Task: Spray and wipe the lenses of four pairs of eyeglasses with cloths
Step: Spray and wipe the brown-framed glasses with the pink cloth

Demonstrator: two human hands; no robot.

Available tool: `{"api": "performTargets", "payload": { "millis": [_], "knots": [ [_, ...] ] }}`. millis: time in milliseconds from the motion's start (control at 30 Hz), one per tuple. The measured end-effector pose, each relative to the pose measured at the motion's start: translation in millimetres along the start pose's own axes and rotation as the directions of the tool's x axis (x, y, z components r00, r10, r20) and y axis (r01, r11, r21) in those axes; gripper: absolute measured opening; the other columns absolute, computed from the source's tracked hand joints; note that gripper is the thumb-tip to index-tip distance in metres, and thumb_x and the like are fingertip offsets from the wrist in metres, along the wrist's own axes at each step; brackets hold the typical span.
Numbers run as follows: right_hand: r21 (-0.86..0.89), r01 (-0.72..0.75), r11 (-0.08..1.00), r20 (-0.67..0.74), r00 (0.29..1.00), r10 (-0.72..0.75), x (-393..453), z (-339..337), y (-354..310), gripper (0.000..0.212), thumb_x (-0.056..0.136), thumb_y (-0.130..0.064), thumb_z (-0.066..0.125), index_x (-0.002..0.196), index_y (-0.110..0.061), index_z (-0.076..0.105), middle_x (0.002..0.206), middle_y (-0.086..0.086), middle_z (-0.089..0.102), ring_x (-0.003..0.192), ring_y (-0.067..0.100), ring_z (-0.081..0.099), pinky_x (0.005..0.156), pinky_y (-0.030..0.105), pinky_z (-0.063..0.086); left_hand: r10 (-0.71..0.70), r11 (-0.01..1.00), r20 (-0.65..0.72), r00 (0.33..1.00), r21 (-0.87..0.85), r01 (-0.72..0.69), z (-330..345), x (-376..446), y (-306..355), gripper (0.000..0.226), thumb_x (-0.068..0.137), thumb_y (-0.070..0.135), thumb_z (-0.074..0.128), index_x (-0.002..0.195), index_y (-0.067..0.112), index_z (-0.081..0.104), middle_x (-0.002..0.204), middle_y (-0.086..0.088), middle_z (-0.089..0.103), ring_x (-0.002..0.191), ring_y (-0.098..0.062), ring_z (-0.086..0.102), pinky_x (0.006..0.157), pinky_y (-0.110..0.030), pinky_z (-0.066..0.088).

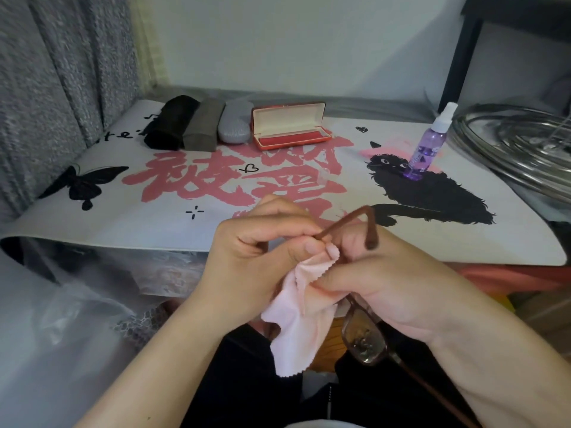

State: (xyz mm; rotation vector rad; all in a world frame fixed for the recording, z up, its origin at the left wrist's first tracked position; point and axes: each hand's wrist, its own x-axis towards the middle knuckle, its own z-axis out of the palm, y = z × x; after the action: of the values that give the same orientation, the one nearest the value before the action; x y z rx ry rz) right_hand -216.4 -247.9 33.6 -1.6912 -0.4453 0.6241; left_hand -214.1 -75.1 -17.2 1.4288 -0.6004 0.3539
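Wiping is in hand: the left hand (256, 261) pinches the pink cloth (296, 316) against the brown eyeglasses (364, 338), which the right hand (386, 279) grips — held off the table's near edge. Next, probably, the other lens; the spray bottle (428, 146) stands by the right edge.

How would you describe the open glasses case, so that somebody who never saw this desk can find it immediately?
Look at the white desk mat with large pink characters, then along its far edge, where four cases lie in a row. The red case is at the right end of that row. It alone is open, lid raised, showing a cream lining; its three neighbours are black, grey-brown and silver.
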Motion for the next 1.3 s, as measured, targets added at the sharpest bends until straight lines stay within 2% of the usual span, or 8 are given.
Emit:
{"api": "performTargets", "payload": {
  "millis": [167, 333, 533, 633, 733, 900, 1167, 1300],
  "knots": [
    [0.214, -0.055, 0.975, 0.069, 0.997, 0.041, -5.5, 1.9, 1.9, 0.013, 0.082, -0.009, 0.055, 0.080, 0.001, 0.063, 0.071, 0.006, 0.059, 0.067, 0.015, 0.058, 0.066, 0.024, 0.047, -0.060, 0.995, 0.051, 0.997, -0.071, 0.064, -7.6, 4.6, 1.9, 0.029, 0.085, 0.031, 0.077, 0.096, 0.004, 0.076, 0.086, 0.005, 0.072, 0.080, -0.018, 0.062, 0.077, -0.026, 0.048],
    [0.105, -0.079, 0.991, 0.107, 0.992, 0.068, -3.5, 6.9, 8.8, 0.030, 0.066, 0.006, 0.061, 0.088, -0.011, 0.070, 0.084, 0.009, 0.060, 0.083, 0.021, 0.058, 0.073, 0.033, 0.047, -0.076, 0.997, 0.077, 0.994, -0.021, 0.078, -9.8, 2.5, -0.4, 0.023, 0.085, 0.028, 0.076, 0.090, 0.005, 0.078, 0.085, 0.006, 0.071, 0.081, -0.016, 0.062, 0.078, -0.027, 0.048],
    [-0.016, -0.010, 1.000, -0.071, 0.997, 0.009, -4.2, 11.4, 7.8, 0.013, 0.078, -0.020, 0.064, 0.073, -0.009, 0.070, 0.074, -0.003, 0.069, 0.077, 0.010, 0.066, 0.076, 0.031, 0.049, -0.094, 0.994, 0.010, 0.996, -0.047, 0.094, 2.8, 1.1, -1.6, 0.026, 0.086, 0.035, 0.074, 0.095, 0.011, 0.078, 0.086, 0.005, 0.072, 0.078, -0.018, 0.064, 0.075, -0.026, 0.049],
    [0.042, 0.017, 0.999, -0.075, 0.997, -0.014, -6.0, 12.4, 11.3, 0.010, 0.079, -0.013, 0.062, 0.072, -0.008, 0.067, 0.079, 0.005, 0.067, 0.083, 0.018, 0.066, 0.084, 0.041, 0.050, -0.087, 0.996, 0.023, 0.996, -0.016, 0.087, 1.9, 1.0, -3.2, 0.019, 0.086, 0.025, 0.076, 0.094, 0.009, 0.077, 0.084, 0.008, 0.072, 0.078, -0.014, 0.064, 0.076, -0.023, 0.048],
    [0.180, 0.052, 0.982, 0.024, 0.998, -0.057, -13.2, 11.2, 9.5, 0.013, 0.078, 0.002, 0.053, 0.068, -0.004, 0.058, 0.071, -0.003, 0.062, 0.074, 0.011, 0.060, 0.072, 0.024, 0.048, -0.069, 0.998, 0.049, 0.996, 0.010, 0.068, -1.2, 1.8, -1.6, 0.012, 0.086, 0.015, 0.073, 0.094, 0.007, 0.076, 0.084, 0.012, 0.072, 0.079, -0.010, 0.063, 0.076, -0.019, 0.047],
    [0.172, -0.014, 0.985, 0.099, 0.995, -0.003, -13.8, 6.0, 7.5, 0.028, 0.062, 0.013, 0.056, 0.074, -0.012, 0.062, 0.075, 0.003, 0.058, 0.077, 0.020, 0.053, 0.067, 0.028, 0.043, -0.063, 0.998, 0.035, 0.997, 0.013, 0.063, -2.1, 0.3, -1.7, 0.021, 0.086, 0.033, 0.074, 0.087, 0.012, 0.077, 0.081, 0.014, 0.071, 0.076, -0.008, 0.060, 0.074, -0.018, 0.046],
    [0.134, 0.015, 0.991, -0.119, 0.993, 0.001, -8.3, 14.5, 11.8, 0.015, 0.073, -0.012, 0.067, 0.059, -0.015, 0.067, 0.063, 0.004, 0.061, 0.064, 0.017, 0.058, 0.059, 0.028, 0.042, -0.106, 0.994, 0.033, 0.994, -0.035, 0.107, 10.0, -5.6, -10.6, 0.020, 0.087, 0.030, 0.073, 0.087, 0.011, 0.076, 0.081, 0.001, 0.067, 0.079, -0.015, 0.060, 0.075, -0.023, 0.047],
    [0.206, 0.014, 0.979, -0.193, 0.981, 0.026, -8.3, 14.3, 24.5, 0.016, 0.072, -0.011, 0.067, 0.081, 0.001, 0.072, 0.081, 0.020, 0.072, 0.079, 0.034, 0.071, 0.073, 0.037, 0.051, -0.178, 0.981, 0.050, 0.983, -0.073, 0.181, 5.5, -3.7, -8.8, 0.022, 0.084, 0.034, 0.079, 0.088, 0.012, 0.078, 0.082, -0.009, 0.068, 0.078, -0.016, 0.062, 0.074, -0.025, 0.049]
  ]
}}
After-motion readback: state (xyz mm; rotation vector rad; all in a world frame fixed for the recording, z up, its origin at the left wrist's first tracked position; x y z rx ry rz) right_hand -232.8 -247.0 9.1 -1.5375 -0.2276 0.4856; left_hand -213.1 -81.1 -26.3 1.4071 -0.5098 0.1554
